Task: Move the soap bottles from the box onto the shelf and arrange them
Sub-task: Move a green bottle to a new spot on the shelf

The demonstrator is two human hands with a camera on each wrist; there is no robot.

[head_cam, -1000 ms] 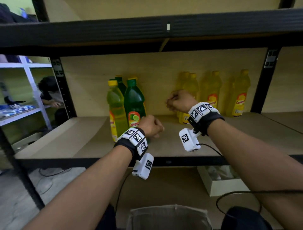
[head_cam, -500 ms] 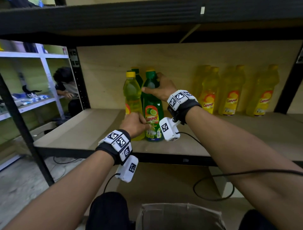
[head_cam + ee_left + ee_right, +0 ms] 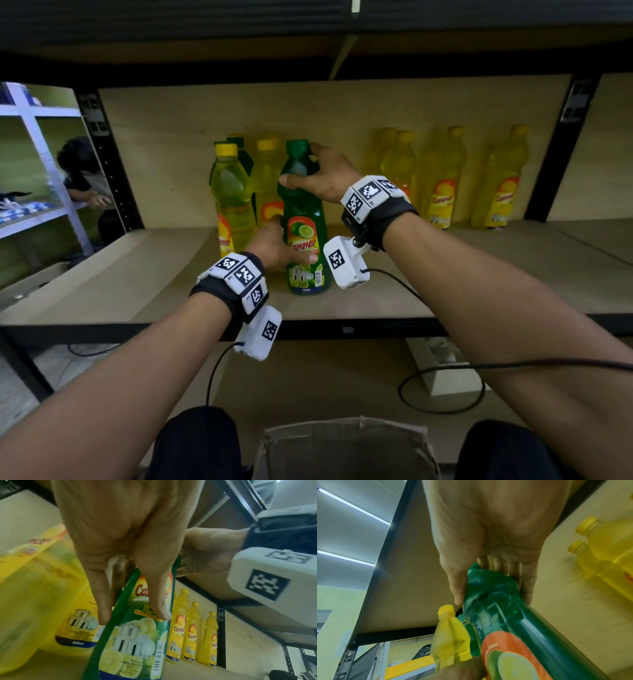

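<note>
Item: green soap bottle [image 3: 306, 236] — upright on the shelf [image 3: 376, 301], front of the left cluster.
Right hand [image 3: 325, 178]: fingers wrapped round its neck, below the cap.
Left hand [image 3: 274, 246]: thumb and fingers holding its label.
Neighbours: yellow bottles [image 3: 233, 202] touching or just beside it.
Risk: sliding it could likely topple a yellow neighbour — they stand crowded.
Box [image 3: 346, 448]: below; contents hidden.

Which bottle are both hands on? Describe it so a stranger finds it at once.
On the wooden shelf, look at the left cluster of bottles, not the yellow row to the right. At its front stands the green bottle, right hand at its neck, left hand on its label. It alone shows a green cap and lime label in full.
</note>
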